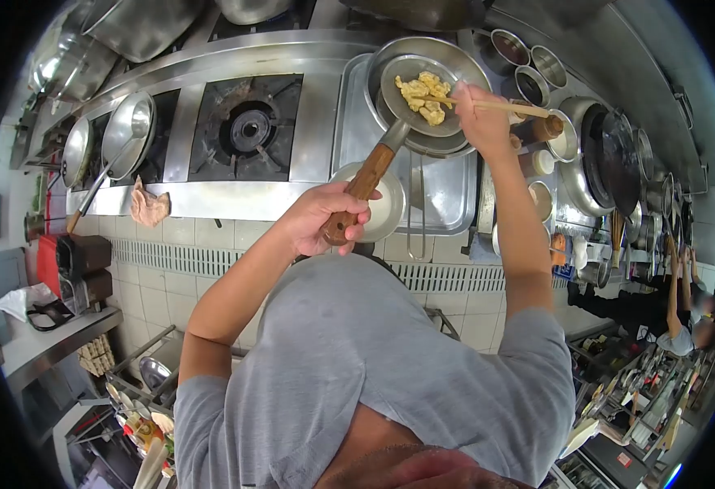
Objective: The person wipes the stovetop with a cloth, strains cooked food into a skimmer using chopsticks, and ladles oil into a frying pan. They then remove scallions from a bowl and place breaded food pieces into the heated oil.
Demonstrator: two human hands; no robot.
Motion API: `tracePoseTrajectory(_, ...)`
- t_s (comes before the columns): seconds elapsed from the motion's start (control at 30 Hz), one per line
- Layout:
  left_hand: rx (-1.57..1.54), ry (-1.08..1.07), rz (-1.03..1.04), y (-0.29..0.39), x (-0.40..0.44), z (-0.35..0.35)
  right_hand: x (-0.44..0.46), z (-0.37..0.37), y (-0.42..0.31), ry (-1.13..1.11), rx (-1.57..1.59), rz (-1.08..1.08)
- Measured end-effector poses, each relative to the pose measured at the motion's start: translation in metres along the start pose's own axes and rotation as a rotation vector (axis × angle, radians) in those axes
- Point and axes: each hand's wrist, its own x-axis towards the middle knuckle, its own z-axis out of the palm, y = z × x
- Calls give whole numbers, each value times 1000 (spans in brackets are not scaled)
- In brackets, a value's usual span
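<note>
My left hand (325, 216) is wrapped round the wooden handle (363, 186) of a small metal pan (392, 75). Yellow scrambled egg (424, 91) lies in this pan, which is held over a larger round metal pan or bowl (382, 50). In my right hand (481, 122) are wooden chopsticks (508, 106), their tips at the egg. Beneath the pans is a metal tray (457, 191). A pale bowl (383, 213) is partly hidden behind the handle and my left hand.
A gas burner (251, 129) is left of the tray. Farther left are a pan with a ladle (136, 122) and a crumpled cloth (150, 205) on the stove edge. Metal containers (547, 65) and a brown-topped bottle (537, 129) stand right. Other people (684, 326) are far right.
</note>
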Motion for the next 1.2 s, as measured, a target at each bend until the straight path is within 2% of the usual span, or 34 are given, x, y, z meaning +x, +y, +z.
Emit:
tracePoseTrajectory(0.07,0,-4,1,4,1,-1,9,-10,-14,-20,-44,49)
tracePoseTrajectory(0.2,-14,-6,-10,0,0,0,12,-46,-46,86,63,137)
tracePoseTrajectory(0.37,-19,-7,-17,-6,0,0,5,-4,-19,-38,1,-21)
tracePoseTrajectory(0.43,-21,0,-4,-3,1,0,15,-19,-24,47,19,-87)
tracePoseTrajectory(0.5,-14,10,-20,0,-1,3,11,-41,-44,62,26,156)
tracePoseTrajectory(0.6,-2,3,-6,-2,0,2,7,-43,-46,45,-4,112)
tracePoseTrajectory(0.63,-7,5,-7,-4,0,2,5,-23,-33,14,-19,-32)
tracePoseTrajectory(0.73,-1,4,0,1,1,2,2,-15,-27,-28,10,-18)
tracePoseTrajectory(0.8,-5,8,-9,-2,-2,1,14,-31,-17,48,-81,27)
tracePoseTrajectory(0.87,7,17,-10,-2,-2,3,26,-51,-44,72,17,231)
tracePoseTrajectory(0.9,9,17,-10,-2,-2,4,33,-42,-26,155,-50,134)
tracePoseTrajectory(0.97,-5,1,-16,-2,-1,2,47,4,40,96,-241,-8)
tracePoseTrajectory(1.0,-19,-17,-24,-2,0,-1,51,11,36,66,-335,-78)
tracePoseTrajectory(1.03,-31,-33,-30,-1,0,-2,47,16,32,129,-189,-2)
tracePoseTrajectory(1.13,-39,-38,-15,0,-1,-3,54,-16,17,140,-314,-80)
tracePoseTrajectory(1.17,-39,-35,-20,0,0,-4,50,-25,6,178,-141,72)
tracePoseTrajectory(1.2,-42,-35,-24,-1,0,-4,47,-29,3,185,-182,69)
